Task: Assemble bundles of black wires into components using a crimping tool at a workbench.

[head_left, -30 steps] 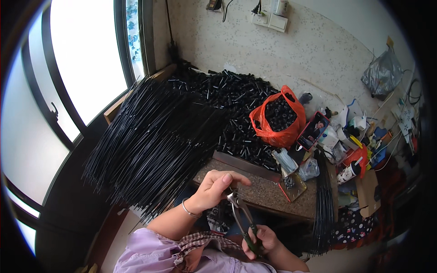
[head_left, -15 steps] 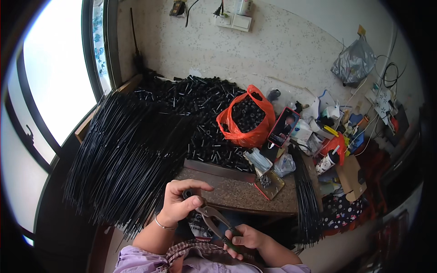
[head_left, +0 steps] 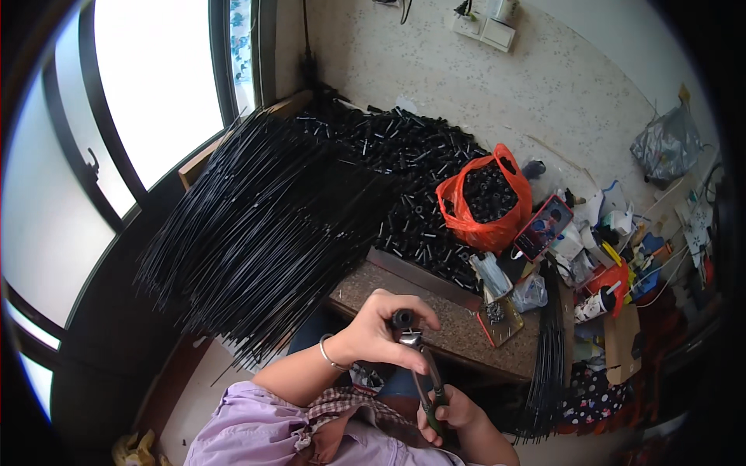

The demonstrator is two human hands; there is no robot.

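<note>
My left hand (head_left: 371, 332) is closed around a short black tube piece (head_left: 402, 318), its hollow end facing up between thumb and fingers. The metal jaws of the pliers (head_left: 410, 339) meet the near side of that piece. What the jaws grip exactly is too small to tell. Wrapped round the green handles, my right hand (head_left: 458, 410) holds the pliers with the handles close together. Beyond my hands lies a big heap of black tube pieces (head_left: 388, 144). To the left, long thin black rods (head_left: 256, 241) spread in a thick bundle over the table's edge.
A red plastic bag (head_left: 486, 229) of black pieces stands on the table (head_left: 420, 314). Beside it are a lit phone (head_left: 544, 227), a clear bag (head_left: 531, 293), and a yellowish tray (head_left: 505, 330) with small metal parts. More rods (head_left: 548, 357) hang at the right, near a cup (head_left: 594, 304) and an open carton (head_left: 624, 342).
The pliers' handles have come closer together, and the jaws are now up against the black piece in my left hand. The view has swung left, shifting the scene rightward.
</note>
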